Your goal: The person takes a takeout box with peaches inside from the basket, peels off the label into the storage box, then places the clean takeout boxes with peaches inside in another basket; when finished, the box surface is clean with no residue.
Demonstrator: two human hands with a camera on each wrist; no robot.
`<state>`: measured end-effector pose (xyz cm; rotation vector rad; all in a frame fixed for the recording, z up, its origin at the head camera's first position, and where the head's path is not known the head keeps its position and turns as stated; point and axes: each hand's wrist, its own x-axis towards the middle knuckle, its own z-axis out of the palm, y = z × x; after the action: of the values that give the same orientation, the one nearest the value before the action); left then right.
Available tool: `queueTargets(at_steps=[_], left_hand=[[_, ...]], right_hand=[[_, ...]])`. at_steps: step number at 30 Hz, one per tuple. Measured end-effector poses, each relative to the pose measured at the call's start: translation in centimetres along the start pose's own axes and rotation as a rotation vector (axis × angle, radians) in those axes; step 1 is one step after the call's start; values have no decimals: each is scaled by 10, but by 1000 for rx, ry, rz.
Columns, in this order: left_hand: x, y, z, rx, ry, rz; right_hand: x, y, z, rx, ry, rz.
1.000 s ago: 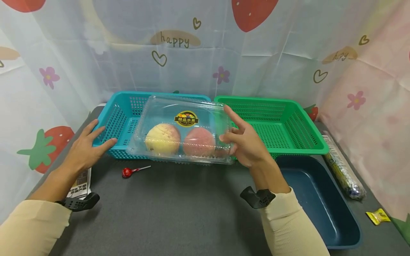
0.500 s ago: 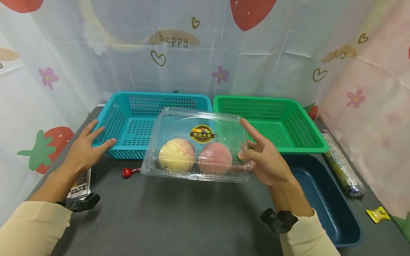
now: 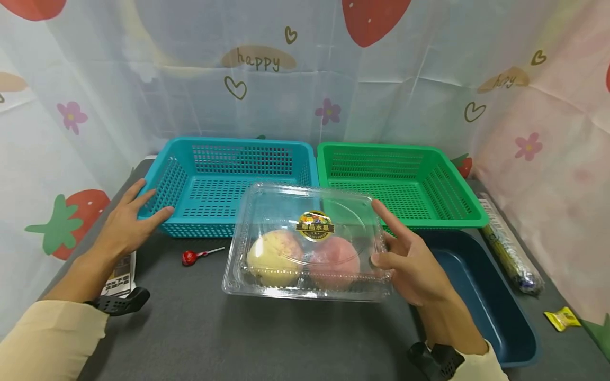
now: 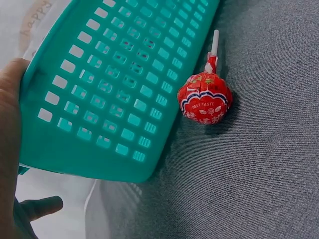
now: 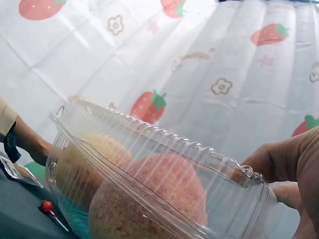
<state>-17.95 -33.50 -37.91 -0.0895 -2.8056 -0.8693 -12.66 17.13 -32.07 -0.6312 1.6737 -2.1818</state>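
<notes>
Item 1. Clear hinged plastic clamshell box (image 3: 307, 243) with a round printed label on the lid, holding two round peach-like fruits, one pale yellow (image 3: 274, 257), one pink (image 3: 333, 262). Place: centre of the head frame, in front of the two baskets; its near edge seems to hang just above the dark grey felt-like surface (image 3: 238, 338), though contact cannot be told for sure.

Item 2. Right hand (image 3: 414, 259), lower right of centre. Grip: thumb and curled fingers pinch the box's right rim, index finger stretched along the lid's right edge. The box lies wholly to the left of this grip, held by one end only. In the right wrist view the ribbed rim (image 5: 164, 144) sits against the fingers (image 5: 279, 159).

Handling note (judgement): a one-ended hold on thin plastic flexes easily; keeping the box level and the lid pressed closed would stop the fruits rolling to the far end.

Item 3. Left hand (image 3: 126, 222), left of frame. Fingers straight, resting on the near left corner of the turquoise perforated plastic basket (image 3: 224, 185); holds nothing.

Item 4. Green perforated plastic basket (image 3: 405, 180), beside the turquoise one.

Item 5. Red wrapped lollipop (image 3: 190, 256) on a white stick, just before the turquoise basket.

Item 6. Dark blue plastic tray (image 3: 481, 312), lower right.
</notes>
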Motion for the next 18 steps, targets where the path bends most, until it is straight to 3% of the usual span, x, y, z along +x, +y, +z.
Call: queueTargets(at_steps=[18], left_hand=[[2, 0, 2, -3, -7, -23]], right_hand=[[-33, 32, -14, 50, -14, 57]])
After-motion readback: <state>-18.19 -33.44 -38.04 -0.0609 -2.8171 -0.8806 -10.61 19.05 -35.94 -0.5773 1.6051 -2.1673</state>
